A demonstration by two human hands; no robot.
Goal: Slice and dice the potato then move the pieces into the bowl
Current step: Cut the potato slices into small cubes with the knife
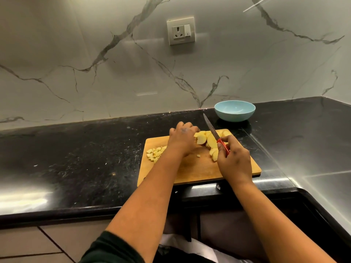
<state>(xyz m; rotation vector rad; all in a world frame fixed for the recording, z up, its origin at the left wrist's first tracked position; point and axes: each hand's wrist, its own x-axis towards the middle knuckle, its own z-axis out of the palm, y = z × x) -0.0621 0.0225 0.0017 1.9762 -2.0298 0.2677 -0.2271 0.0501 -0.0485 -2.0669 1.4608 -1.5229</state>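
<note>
A wooden cutting board (191, 171) lies on the black counter. Pale yellow potato slices (210, 141) are heaped at its far right part. My left hand (183, 137) grips one slice at the left of that heap, fingers curled over it. A pile of small diced potato pieces (154, 153) sits at the board's left edge, and one loose cube (198, 156) lies mid-board. My right hand (234, 160) holds a red-handled knife (212, 130), its blade raised and pointing away over the slices. A light blue bowl (235, 111), with nothing in it, stands behind the board.
The black stone counter (76, 158) runs left and turns a corner at the right (303, 139). A marble wall with a power socket (180, 31) rises right behind the bowl. The board's near edge lies close to the counter's front edge.
</note>
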